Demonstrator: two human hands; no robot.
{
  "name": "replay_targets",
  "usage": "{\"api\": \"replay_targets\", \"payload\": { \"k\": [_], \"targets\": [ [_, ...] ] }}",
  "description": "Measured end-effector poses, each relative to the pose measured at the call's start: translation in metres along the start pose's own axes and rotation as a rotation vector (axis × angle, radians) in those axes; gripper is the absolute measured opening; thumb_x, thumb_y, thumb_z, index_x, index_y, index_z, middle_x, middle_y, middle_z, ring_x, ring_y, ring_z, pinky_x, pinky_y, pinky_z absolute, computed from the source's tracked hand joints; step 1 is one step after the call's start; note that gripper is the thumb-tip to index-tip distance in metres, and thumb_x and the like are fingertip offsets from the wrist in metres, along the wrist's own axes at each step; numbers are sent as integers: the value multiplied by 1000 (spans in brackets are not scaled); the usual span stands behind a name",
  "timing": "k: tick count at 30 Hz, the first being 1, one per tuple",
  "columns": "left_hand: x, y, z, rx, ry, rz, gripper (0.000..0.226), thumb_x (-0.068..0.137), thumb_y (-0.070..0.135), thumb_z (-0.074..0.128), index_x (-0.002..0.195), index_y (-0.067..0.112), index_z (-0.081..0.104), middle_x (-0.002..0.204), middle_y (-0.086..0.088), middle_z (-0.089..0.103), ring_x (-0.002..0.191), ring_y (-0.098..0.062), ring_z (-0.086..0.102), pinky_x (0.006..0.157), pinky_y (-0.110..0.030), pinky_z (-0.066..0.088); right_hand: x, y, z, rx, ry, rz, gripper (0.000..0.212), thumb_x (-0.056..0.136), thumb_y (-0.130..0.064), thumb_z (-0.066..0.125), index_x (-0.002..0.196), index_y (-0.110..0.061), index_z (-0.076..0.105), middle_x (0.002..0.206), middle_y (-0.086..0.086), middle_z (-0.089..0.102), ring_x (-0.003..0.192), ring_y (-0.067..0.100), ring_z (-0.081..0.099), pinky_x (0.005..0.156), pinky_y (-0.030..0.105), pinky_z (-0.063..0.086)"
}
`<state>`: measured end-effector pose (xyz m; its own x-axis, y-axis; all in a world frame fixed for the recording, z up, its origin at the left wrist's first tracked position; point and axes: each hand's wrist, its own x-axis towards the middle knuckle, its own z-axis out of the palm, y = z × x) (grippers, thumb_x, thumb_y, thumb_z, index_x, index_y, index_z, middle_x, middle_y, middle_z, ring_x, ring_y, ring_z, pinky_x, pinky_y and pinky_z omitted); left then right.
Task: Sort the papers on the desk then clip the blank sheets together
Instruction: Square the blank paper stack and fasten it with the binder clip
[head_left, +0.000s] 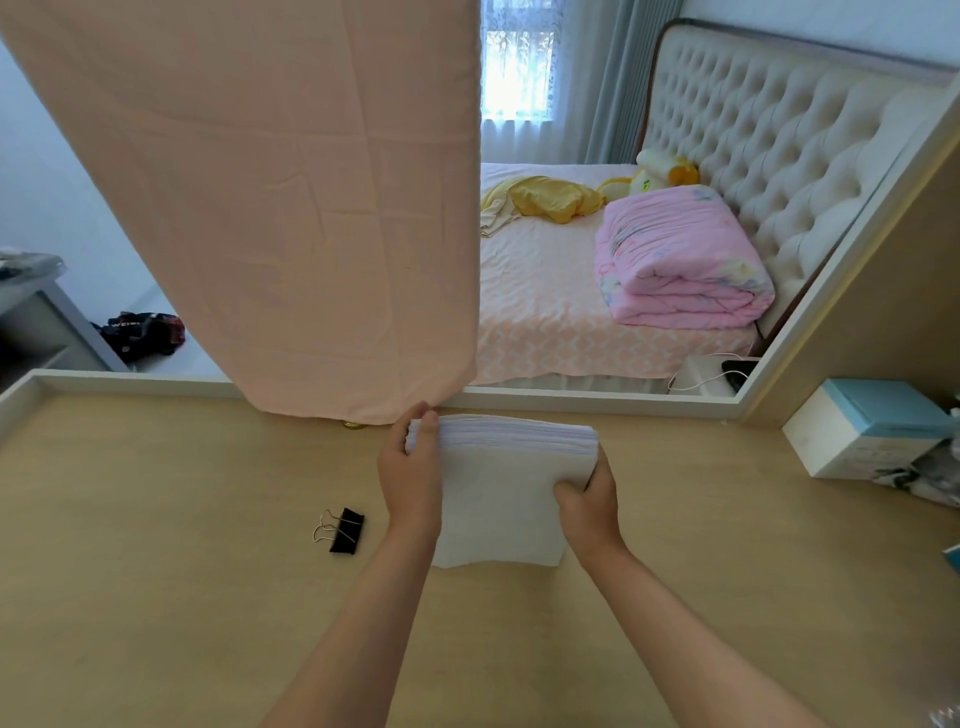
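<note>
Both hands (498, 483) gripping paper stack (504, 483), clip (347, 530) left

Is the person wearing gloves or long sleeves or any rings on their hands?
No. The left hand and the right hand are both bare, with no gloves. Both forearms are uncovered as far as the picture shows, so no sleeves are in view. No rings, watch or bracelets can be seen on the fingers or wrists.

A pale wooden surface (156, 519) meets a white-framed mirror (597, 400), half draped in peach cloth (260, 208). It shows, apparently reflected, a pink-covered bed (545, 301), cream tufted headboard (769, 135) and bright, sheer-curtained window (519, 67).
</note>
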<state>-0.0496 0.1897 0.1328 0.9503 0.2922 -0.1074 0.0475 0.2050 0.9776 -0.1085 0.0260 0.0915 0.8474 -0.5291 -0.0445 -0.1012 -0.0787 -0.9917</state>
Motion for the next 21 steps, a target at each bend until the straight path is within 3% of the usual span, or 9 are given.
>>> {"api": "replay_targets", "payload": {
  "k": [4, 6, 8, 10, 12, 15, 18, 21],
  "targets": [
    [5, 4, 1, -44, -30, -39, 26, 96, 20, 54, 119, 23, 66, 114, 12, 71, 106, 5, 60, 92, -19, 43, 0, -2, -1, -5, -6, 17, 53, 62, -6, 47, 110, -22, 60, 89, -6, 68, 76, 8, 63, 65, 22, 49],
    [5, 5, 4, -33, -3, -43, 21, 94, 29, 58, 111, 23, 70, 110, 13, 71, 106, 3, 60, 92, -21, 43, 0, -5, -2, -6, -1, 6, 49, 67, 1, 49, 103, -31, 57, 84, -12, 65, 72, 5, 61, 62, 17, 49],
    [5, 4, 9, 39, 58, -9, 12, 92, 30, 62, 100, 26, 71, 103, 15, 70, 104, 1, 60, 91, -23, 45, 1, -7, -2, -40, 1, 0, 60, 72, 13, 48, 104, -38, 53, 88, -14, 65, 73, -1, 61, 65, 13, 49],
    [3, 1, 9, 91, 56, 53, 9, 93, 30, 60, 98, 26, 67, 100, 17, 66, 98, 1, 58, 90, -27, 46, 2, -7, -2, -67, -1, 0, 59, 73, 14, 48, 106, -35, 56, 93, -10, 67, 78, -1, 63, 68, 17, 50],
    [3, -6, 1, 84, -54, 129, 22, 92, 41, 57, 105, 23, 61, 101, 13, 61, 93, -5, 56, 87, -29, 43, 5, -6, 0, -79, 8, 12, 50, 74, 10, 50, 106, -27, 59, 93, -5, 69, 78, 2, 64, 68, 20, 49],
    [6, -20, -25, 131, -297, 164, 50, 78, 51, 63, 120, 29, 50, 116, 15, 56, 109, -10, 55, 92, -30, 46, 9, -7, 3, -83, 34, 30, 43, 75, 5, 52, 104, -26, 61, 90, -5, 69, 75, 2, 64, 63, 16, 49],
    [11, -25, -44, 281, -489, 112, 74, 70, 35, 79, 133, 36, 40, 122, 19, 56, 110, 0, 59, 85, -23, 52, 10, -9, 5, -60, 46, 57, 37, 77, 3, 55, 95, -28, 60, 86, -7, 68, 72, 2, 63, 63, 20, 49],
    [17, -28, -45, 362, -496, 104, 65, 68, 20, 85, 124, 27, 52, 110, 9, 67, 98, -4, 67, 73, -21, 55, 12, -12, 7, -42, 80, 63, 33, 77, 4, 55, 90, -27, 59, 82, -6, 66, 68, 7, 62, 57, 17, 48]
  ]
}}
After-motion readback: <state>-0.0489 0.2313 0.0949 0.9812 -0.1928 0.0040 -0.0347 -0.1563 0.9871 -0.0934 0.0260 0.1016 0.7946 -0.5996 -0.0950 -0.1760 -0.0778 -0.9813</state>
